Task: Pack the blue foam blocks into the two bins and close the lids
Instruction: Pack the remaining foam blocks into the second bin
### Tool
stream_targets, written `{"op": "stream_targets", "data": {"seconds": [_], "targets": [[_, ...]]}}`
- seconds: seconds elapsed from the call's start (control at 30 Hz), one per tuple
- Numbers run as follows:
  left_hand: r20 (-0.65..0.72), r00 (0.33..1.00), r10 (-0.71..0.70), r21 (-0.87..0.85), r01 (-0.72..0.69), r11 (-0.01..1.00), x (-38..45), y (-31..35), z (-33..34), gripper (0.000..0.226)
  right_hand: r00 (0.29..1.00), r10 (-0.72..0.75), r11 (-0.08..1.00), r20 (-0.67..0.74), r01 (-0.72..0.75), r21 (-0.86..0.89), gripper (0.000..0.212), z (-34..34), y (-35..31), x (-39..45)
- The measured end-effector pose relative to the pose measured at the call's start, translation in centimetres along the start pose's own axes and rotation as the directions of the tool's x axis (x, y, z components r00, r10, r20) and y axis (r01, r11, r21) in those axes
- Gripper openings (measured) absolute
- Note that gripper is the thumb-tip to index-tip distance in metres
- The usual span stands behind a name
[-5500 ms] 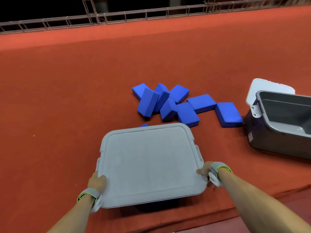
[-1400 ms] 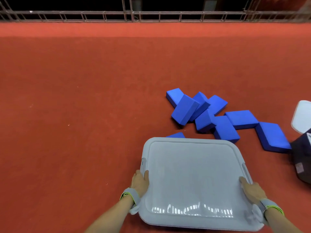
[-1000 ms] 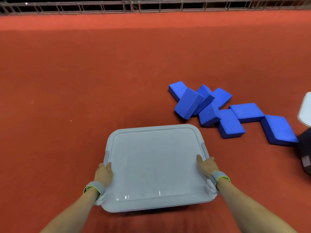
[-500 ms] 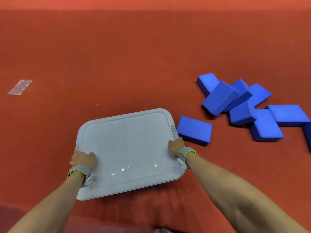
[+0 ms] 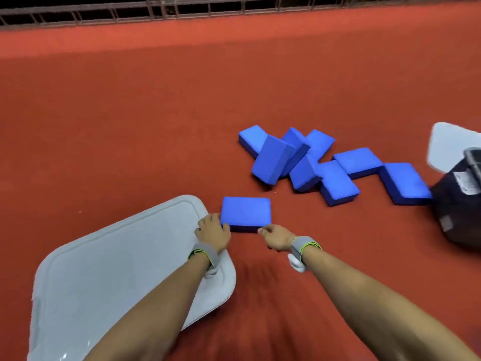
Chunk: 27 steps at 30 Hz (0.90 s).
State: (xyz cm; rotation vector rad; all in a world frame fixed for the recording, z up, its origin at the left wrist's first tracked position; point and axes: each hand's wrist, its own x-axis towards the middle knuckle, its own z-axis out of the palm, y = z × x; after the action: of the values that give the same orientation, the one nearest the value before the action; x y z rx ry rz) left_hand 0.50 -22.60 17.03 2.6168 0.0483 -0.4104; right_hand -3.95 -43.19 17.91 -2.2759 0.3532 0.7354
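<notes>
Head view is showing a broad red carpeted floor [image 5: 130, 126] stretching back to a metal truss railing [image 5: 182, 9] along the far edge. Covering the lower left, a pale grey rectangular plastic lid [image 5: 104, 269] is lying flat with the left forearm crossing over it. At the right edge, a dark grey plastic bin [image 5: 458, 212] is sitting partly out of frame, and a second pale lid [image 5: 447, 147] is leaning behind it. Between them, a loose heap of blue foam blocks [image 5: 312, 162] is sprawling on the carpet, some propped on others, some lying flat, the rightmost reaching the dark bin. Just beside the grey lid's far corner, a single flat blue foam block [image 5: 246, 212] is lying apart from the heap. The left hand [image 5: 212, 233] is touching its near left corner, fingers bent onto the edge; the right hand [image 5: 277, 237] is meeting its near right corner, fingers curled. Whether either hand is actually gripping it, I cannot tell.
</notes>
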Motion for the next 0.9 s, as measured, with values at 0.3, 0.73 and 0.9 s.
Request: {"op": "stream_targets", "data": {"seconds": [0.3, 0.73, 0.9], "targets": [[0.184, 0.913, 0.364, -0.032, -0.365, 0.931, -2.1, 28.2, 11.6, 0.041, 0.9, 0.261, 0.96, -0.349, -0.204, 0.191, 0.048, -17.8, 22.3, -6.1], [0.377, 0.812, 0.446, -0.286, -0.356, 0.89, -6.4, 62.5, 32.0, 0.047, 0.552, 0.267, 0.955, -0.79, -0.261, 0.14, 0.066, -42.5, 51.8, -9.0], [0.43, 0.786, 0.444, -0.296, -0.342, 0.892, -7.9, 68.5, 35.4, 0.046, 0.7, 0.37, 0.906, -0.611, -0.417, 0.071, 0.091, -45.9, 57.6, -6.4]]}}
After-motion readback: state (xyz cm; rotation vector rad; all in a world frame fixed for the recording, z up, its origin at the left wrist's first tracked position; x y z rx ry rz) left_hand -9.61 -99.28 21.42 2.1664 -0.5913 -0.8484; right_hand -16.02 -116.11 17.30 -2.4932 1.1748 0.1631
